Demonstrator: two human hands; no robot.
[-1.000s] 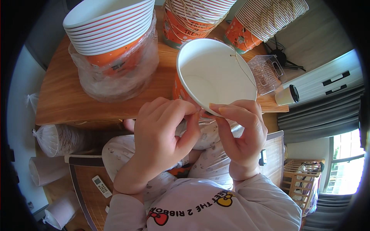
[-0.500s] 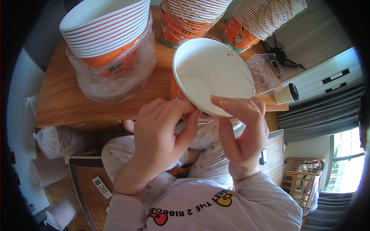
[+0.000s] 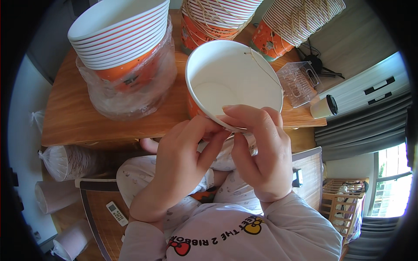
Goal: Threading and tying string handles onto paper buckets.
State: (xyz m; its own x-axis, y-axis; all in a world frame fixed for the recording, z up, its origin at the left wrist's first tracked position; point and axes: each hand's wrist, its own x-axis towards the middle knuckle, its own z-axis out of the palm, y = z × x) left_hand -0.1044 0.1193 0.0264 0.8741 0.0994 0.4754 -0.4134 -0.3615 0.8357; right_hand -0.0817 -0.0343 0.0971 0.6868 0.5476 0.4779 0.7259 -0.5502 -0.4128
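Note:
In front of me a white-lined orange paper bucket tilts toward me, resting at the table's near edge. A thin twine is fixed through its far rim and runs along the right inner wall. At the near rim, my left hand is closed, thumb and index finger pinched just outside; whatever lies between the fingertips is too small to make out. My right hand straddles that same near rim, fingers inside the bucket and thumb outside below it. The two hands' fingertips nearly meet there.
On the wooden table, a nested bucket stack stands in plastic wrap at left. Two twine-draped stacks, one central and one right, stand behind. A clear plastic holder and lidded cup are at right.
The bucket has shifted slightly left. My right hand has moved left, bringing its thumb and fingers closer around the near rim; my left hand has moved slightly right.

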